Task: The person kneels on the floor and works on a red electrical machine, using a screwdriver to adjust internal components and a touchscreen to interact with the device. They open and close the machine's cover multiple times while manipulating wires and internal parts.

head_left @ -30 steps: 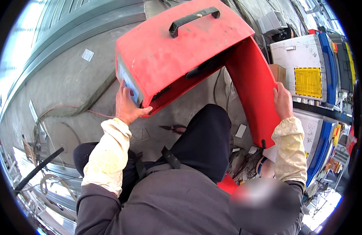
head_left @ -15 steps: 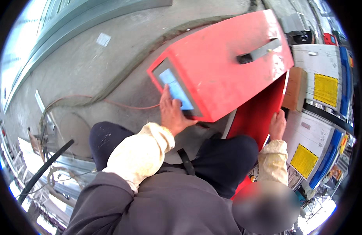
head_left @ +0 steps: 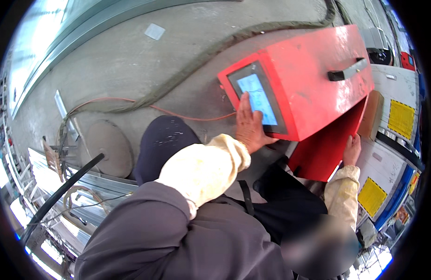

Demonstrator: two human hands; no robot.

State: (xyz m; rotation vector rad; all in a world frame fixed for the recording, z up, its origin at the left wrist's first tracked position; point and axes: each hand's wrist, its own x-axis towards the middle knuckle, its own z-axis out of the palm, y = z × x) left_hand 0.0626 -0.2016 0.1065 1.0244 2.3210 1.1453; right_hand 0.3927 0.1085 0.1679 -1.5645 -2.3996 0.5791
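Observation:
A big red metal casing [head_left: 313, 88] with a black handle [head_left: 347, 72] on top and a framed pale-blue screen [head_left: 257, 99] on its near end is tilted above the concrete floor. My left hand [head_left: 250, 127] presses flat against the screen end, fingers up along the frame. My right hand [head_left: 351, 149] grips the lower edge of the casing's red side panel [head_left: 325, 151]. Both arms wear cream sleeves. My dark trouser knees sit below the casing.
A thick grey hose [head_left: 201, 60] and a thin orange cable [head_left: 131, 100] run across the floor. A round grey disc [head_left: 108, 147] lies at the left by a black pipe [head_left: 61, 191]. White cabinets with yellow labels [head_left: 402, 116] stand at the right.
The red casing has swung down and to the right, its screen end now turned toward me. My left hand slid from its corner onto the screen face. My right hand stayed on the side panel.

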